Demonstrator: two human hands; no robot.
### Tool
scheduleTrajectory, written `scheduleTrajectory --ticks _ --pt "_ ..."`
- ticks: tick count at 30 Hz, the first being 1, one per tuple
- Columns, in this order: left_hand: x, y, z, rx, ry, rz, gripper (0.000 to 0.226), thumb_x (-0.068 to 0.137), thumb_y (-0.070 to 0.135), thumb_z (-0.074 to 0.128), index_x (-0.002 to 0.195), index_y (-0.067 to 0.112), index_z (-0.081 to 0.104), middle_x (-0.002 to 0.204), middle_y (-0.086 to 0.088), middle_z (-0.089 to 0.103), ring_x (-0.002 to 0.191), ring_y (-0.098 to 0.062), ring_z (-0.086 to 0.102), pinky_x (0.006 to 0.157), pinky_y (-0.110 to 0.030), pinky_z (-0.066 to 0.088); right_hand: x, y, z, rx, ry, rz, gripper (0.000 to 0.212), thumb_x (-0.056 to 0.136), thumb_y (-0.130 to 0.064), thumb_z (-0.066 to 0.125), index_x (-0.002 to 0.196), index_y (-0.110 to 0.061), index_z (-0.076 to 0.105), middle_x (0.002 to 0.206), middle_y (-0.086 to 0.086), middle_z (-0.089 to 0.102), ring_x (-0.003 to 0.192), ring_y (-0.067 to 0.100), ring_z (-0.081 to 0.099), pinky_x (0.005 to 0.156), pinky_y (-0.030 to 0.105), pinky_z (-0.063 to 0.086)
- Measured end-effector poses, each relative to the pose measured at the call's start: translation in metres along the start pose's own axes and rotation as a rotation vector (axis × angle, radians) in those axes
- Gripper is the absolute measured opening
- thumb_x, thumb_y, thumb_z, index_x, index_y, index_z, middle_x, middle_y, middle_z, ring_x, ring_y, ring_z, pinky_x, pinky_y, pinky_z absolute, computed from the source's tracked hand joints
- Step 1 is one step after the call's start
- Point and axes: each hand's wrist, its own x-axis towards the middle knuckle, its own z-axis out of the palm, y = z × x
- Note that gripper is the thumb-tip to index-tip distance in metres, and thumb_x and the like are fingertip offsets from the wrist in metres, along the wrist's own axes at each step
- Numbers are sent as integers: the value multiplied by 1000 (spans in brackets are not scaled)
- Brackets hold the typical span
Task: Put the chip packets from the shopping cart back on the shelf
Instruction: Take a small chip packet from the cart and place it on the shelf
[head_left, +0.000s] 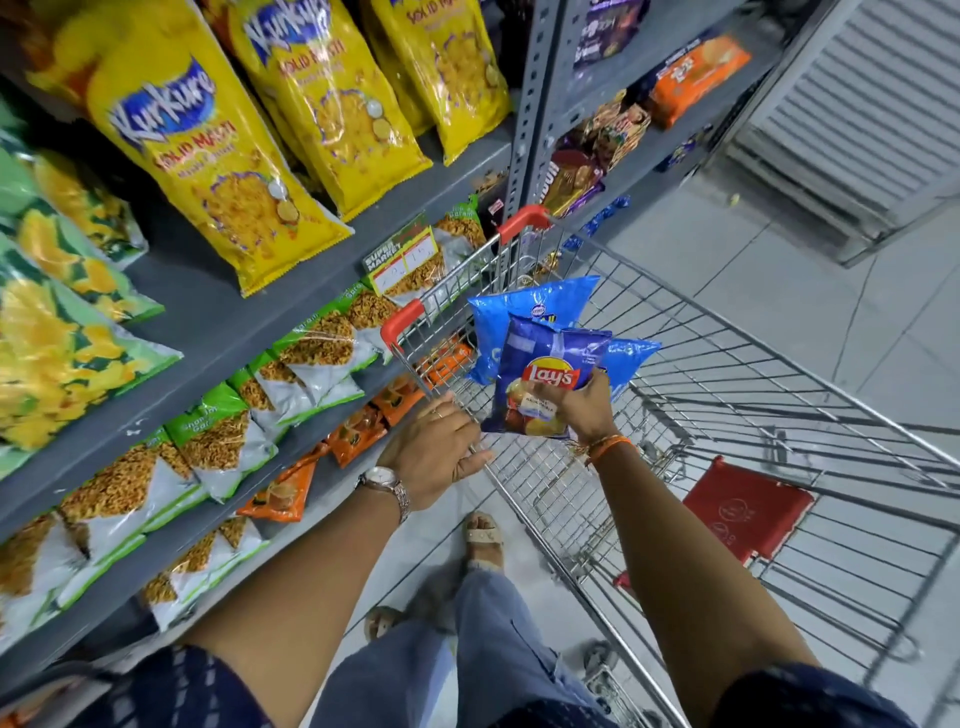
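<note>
Progress: early. Right hand grips a Lay's packet above the shopping cart; left hand rests on the cart rim, fingers loosely curled. Blue packets remain unshelved.

A silver metal wristwatch is worn at centre frame, an orange thread band to its right; dark blue patterned sleeves, blue-grey trousers and beige sandals are seen below.

Glossy plastic Lay's packet, shiny wire-metal shopping cart, matt grey painted metal shelf
</note>
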Motion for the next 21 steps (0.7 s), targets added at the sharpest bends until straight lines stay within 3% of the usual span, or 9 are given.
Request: scheduleTrajectory --ticks 2,4,7,10,12,16,21 --pt "-5 0 -9 -44 -57 -15 46 107 47 38 119 12 66 120 -5 66 120 -23 55 126 -34 14 -11 -31 5 25 0 -65 49 68 0 90 110 -1 66 91 6 77 67 11 78 46 31 60" --pt "-10 0 -20 -85 -85 -18 48 106 49 38 124 13 66 125 -4 65 123 -22 53 118 -33 26 -23 -63 10 47 -41 -154 35 65 -4 91 94 -12 73 82 2 81 72 15 79 49 36 62" --pt "-25 2 -42 -180 32 -63 47 104 48 42 114 12 72 118 -6 69 118 -24 58 107 -32 35 -48 -115 20 54 -107 -291 32 62 -9 91 90 -17 76 81 -1 81 75 17 79 54 34 62" --pt "-45 2 -83 -233 325 -163 37 101 37 48 96 11 74 99 -6 72 98 -22 62 91 -35 43 -75 -172 37 67 -133 -441 43 62 -10 91 100 -13 73 85 -4 81 79 15 79 62 29 62" --pt "-70 1 -120 -162 590 -202 29 97 27 50 89 12 74 90 -4 72 92 -16 57 87 -33 44 -104 -216 53 93 -168 -532 44 61 -14 91 98 -23 70 85 -11 81 78 8 78 64 23 61" --pt "-137 -6 -183 -49 912 -383 32 99 26 49 97 9 77 101 -6 75 99 -27 67 96 -39 47 -169 -293 83 145 -287 -698 52 59 -33 88 105 -29 65 90 -13 80 84 8 76 72 25 60" --pt "-239 -4 -247 244 1243 -492 26 99 17 52 98 5 75 108 -8 74 104 -26 65 102 -42 47 -254 -362 134 210 -459 -860 52 62 -20 86 108 -14 62 81 -9 79 72 10 76 58 26 60"
